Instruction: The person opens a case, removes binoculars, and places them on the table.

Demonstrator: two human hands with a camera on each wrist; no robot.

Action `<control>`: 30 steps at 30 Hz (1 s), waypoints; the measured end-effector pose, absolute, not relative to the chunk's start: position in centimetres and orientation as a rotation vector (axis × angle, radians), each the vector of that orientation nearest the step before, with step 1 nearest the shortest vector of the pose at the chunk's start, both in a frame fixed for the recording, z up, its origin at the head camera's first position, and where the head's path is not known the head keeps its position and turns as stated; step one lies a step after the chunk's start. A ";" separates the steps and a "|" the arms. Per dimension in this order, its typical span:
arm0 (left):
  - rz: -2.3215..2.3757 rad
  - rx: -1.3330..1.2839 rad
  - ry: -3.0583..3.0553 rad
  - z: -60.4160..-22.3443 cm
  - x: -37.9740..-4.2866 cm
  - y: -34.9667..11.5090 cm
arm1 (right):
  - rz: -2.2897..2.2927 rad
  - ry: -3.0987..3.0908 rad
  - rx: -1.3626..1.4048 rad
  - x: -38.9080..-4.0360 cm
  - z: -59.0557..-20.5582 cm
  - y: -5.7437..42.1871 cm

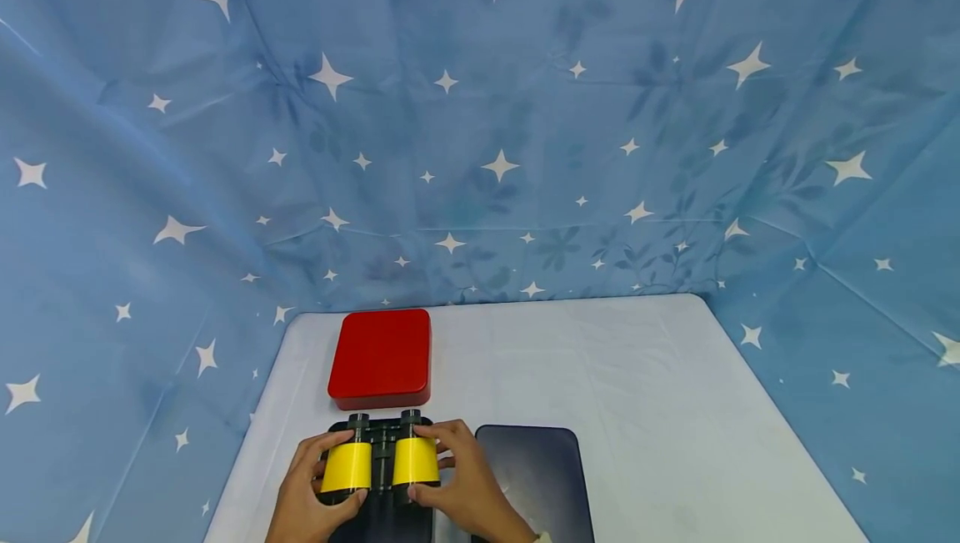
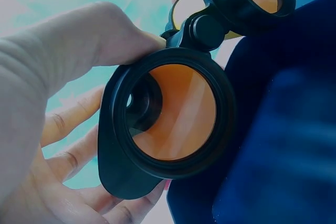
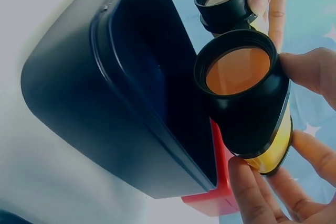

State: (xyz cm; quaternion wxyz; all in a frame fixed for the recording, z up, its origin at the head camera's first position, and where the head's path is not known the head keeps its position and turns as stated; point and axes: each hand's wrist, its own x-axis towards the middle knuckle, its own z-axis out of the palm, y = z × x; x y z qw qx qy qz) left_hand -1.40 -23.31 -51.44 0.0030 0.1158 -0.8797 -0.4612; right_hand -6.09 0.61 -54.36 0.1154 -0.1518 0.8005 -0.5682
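Note:
A pair of yellow and black binoculars (image 1: 349,468) is held in both hands over a dark open box (image 3: 79,98). My left hand (image 1: 309,485) grips the left barrel, thumb near the wide front end and fingers round the outer side. The right barrel is held by my right hand (image 1: 471,483) in the same way, with thumb and fingertips on its ends. Orange-tinted lenses show in both wrist views, facing the wrist cameras. Much of the box (image 1: 381,526) is hidden beneath the binoculars in the head view.
Behind the binoculars a red box (image 1: 381,355) sits at the back left of the white-covered table (image 1: 637,409). A dark flat rectangular piece (image 1: 536,476), like a lid, lies right of the dark box. Blue star-patterned cloth (image 1: 495,109) hangs round the table.

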 end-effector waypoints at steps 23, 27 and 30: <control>-1.416 0.369 -2.773 -50.6 -1.8 -21.3 | -1.699 2.373 -0.405 -5.8 -53.1 2.3; -1.424 0.363 -2.763 -50.5 -1.9 -21.0 | -1.701 2.385 -0.408 -5.9 -53.0 2.7; -1.433 0.362 -2.756 -50.4 -1.9 -20.8 | -1.705 2.388 -0.412 -5.9 -53.0 2.9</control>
